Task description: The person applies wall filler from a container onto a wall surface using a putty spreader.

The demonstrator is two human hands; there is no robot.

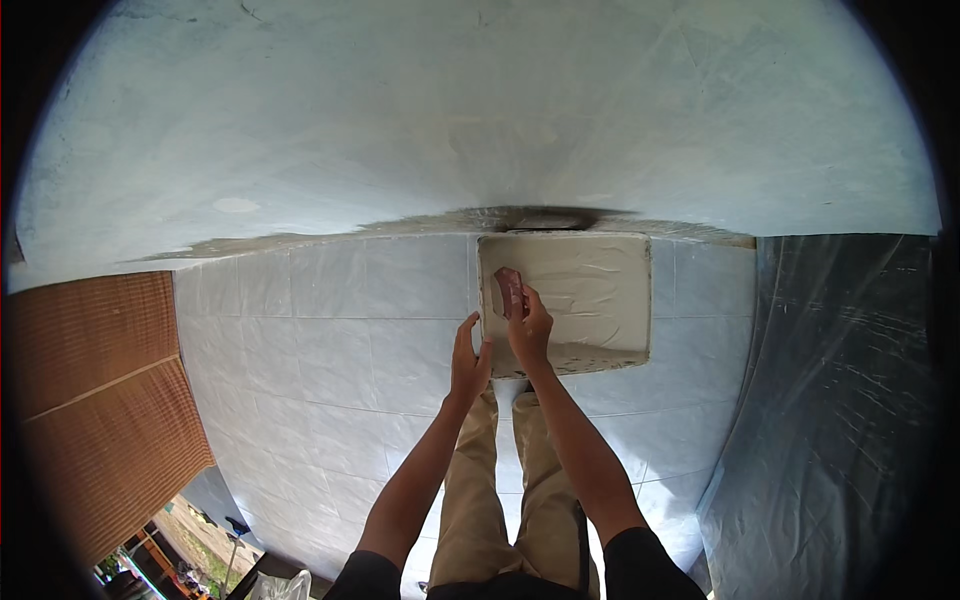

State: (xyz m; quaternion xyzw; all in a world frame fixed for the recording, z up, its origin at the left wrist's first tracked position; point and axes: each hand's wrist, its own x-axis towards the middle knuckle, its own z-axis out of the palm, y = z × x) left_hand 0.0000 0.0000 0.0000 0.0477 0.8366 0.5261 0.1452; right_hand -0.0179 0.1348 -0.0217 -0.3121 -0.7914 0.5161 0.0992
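A rectangular pale tray [585,295] with smooth, creamy grey material spread inside lies in front of me, against the base of the wall. My right hand [532,325] grips a reddish-brown flat piece [508,285], perhaps a scraper, over the left part of the tray. My left hand [468,360] is at the tray's left edge, thumb and fingers apart; whether it touches the rim I cannot tell.
A pale, smudged wall [480,110] rises beyond the tray from a grey tiled floor [330,360]. A brown slatted blind [110,400] hangs at left, dark plastic sheeting [830,400] at right. My trousered legs [470,470] are below the tray.
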